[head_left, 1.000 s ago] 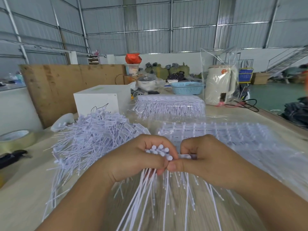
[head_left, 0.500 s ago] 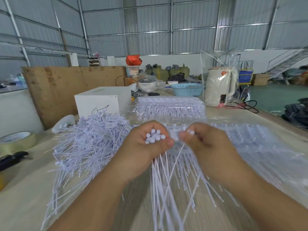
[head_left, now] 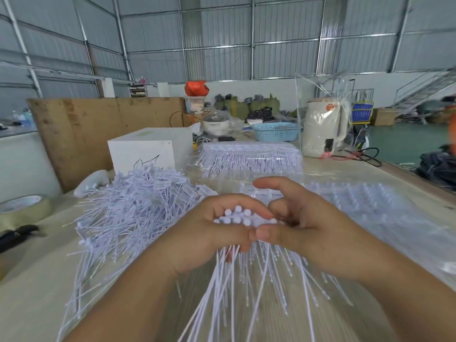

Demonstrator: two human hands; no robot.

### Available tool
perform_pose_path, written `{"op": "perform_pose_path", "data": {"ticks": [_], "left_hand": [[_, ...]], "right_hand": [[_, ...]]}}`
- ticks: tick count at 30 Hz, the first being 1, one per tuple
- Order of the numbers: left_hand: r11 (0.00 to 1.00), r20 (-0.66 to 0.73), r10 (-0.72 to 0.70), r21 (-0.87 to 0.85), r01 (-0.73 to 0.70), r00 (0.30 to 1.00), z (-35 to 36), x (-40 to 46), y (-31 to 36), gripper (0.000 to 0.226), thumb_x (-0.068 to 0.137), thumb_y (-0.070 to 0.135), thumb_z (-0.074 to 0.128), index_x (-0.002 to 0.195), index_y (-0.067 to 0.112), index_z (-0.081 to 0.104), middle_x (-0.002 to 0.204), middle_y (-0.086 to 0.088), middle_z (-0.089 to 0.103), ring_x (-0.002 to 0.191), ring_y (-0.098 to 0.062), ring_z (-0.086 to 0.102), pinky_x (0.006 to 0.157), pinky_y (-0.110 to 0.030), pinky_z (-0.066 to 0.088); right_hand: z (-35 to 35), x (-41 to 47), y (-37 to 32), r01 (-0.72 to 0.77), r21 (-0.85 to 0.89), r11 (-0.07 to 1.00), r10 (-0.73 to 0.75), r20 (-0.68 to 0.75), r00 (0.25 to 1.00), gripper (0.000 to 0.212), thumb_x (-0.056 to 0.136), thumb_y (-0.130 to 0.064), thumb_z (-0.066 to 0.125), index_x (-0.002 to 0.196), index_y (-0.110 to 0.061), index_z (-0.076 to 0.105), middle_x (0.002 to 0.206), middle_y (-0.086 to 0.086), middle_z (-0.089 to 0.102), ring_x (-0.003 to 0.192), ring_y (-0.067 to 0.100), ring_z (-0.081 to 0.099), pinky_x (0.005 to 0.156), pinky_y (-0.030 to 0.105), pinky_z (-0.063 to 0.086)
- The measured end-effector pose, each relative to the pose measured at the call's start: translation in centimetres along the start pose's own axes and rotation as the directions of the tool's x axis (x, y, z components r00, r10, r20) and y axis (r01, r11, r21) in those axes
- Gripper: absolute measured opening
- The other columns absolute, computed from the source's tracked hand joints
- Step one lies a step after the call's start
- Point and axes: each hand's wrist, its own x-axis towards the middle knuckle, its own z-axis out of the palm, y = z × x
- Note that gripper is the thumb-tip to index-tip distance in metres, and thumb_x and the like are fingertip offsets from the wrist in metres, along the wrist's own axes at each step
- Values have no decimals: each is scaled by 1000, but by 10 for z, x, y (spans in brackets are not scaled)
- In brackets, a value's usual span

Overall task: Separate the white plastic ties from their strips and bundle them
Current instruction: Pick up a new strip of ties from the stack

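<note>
A pale wooden table (head_left: 44,280) stands in a metal-walled hall, backed on the left by a brown board (head_left: 98,124). At the table's left edge lie a roll of tape (head_left: 23,209) and, just in front of it, a dark tool (head_left: 17,236); bare tabletop shows around both and toward the near left corner. Further right a heap of loose white ties (head_left: 133,213) spreads over the surface, its far side reaching a white box (head_left: 148,151). Bare wood runs between the heap and the person's forearms.

At the centre the left hand (head_left: 209,233) grips a bundle of ties (head_left: 237,217), fingers curled round it, the round heads poking up above the fist and the long tails fanning down toward the near edge. The right hand (head_left: 301,225) touches it thumb to thumb, pinching a tie head against the bundle, its forefinger raised and crooked above.

Beyond the hands, unseparated strips of ties (head_left: 357,206) cover the table to the right under clear plastic. A second stack of strips (head_left: 249,156) lies behind, then a blue basket (head_left: 276,132) and a bagged white kettle (head_left: 325,127) near the far right edge.
</note>
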Motion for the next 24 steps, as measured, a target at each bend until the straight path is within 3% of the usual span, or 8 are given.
{"op": "perform_pose_path", "data": {"ticks": [7,10,12,14,16,19,22,24], "left_hand": [[994,92,-108,32,106,990,-3,-2,2,37,71,-8,58,88,20,75,67,5,64,55,-6,55,51,-17,45],[985,173,-174,52,167,970,-2,-3,2,40,70,-11,55,97,14,73,70,7,66,58,-3,57,52,-17,46],[975,191,-217,88,204,957,-2,-4,3,42,68,-10,57,92,19,75,68,8,66,57,-2,57,53,-16,46],[970,156,-228,128,209,961,-3,-3,2,41,64,-9,56,86,20,76,66,7,64,57,-2,56,54,-16,45],[973,97,-201,138,186,975,-3,-1,1,39,62,-8,56,81,21,75,64,7,61,58,-4,53,54,-17,43],[980,-27,-143,136,145,989,-4,0,-1,36,63,-4,57,76,25,74,62,8,59,57,-4,50,53,-14,40],[988,-88,-75,129,86,993,-3,0,-2,31,67,0,61,75,27,73,65,10,60,59,-3,52,55,-15,42],[995,-131,-29,96,42,991,0,1,-2,29,69,1,63,77,27,74,67,10,63,60,-3,54,55,-15,43]], "right_hand": [[3,1,5,-65,54,996,58,115,992,79,75,-32,76,139,-45,32,89,3,69,89,18,70,91,39,51],[3,0,5,-66,2,998,65,133,989,80,71,-33,80,134,-49,35,69,-11,60,68,4,60,71,20,45],[4,0,5,-75,-41,996,80,130,988,70,69,-33,83,126,-49,46,66,-13,56,64,5,58,68,23,47],[4,0,5,-113,-142,983,126,81,989,51,63,-48,82,109,-44,60,67,-12,57,65,11,59,73,37,50],[1,0,4,-134,-296,946,154,42,987,41,63,-65,75,88,-34,65,61,-12,54,56,6,52,61,33,44],[-5,0,3,-153,-275,949,174,55,983,29,85,-50,68,72,-26,59,53,-13,47,51,8,44,55,27,35],[-7,1,1,-162,-158,974,172,55,984,24,87,-42,63,70,-26,58,57,-12,50,59,15,47,59,37,37],[-5,2,1,-130,-117,985,131,3,991,26,90,-36,64,70,-22,58,58,-8,44,56,14,41,58,33,32]]}}
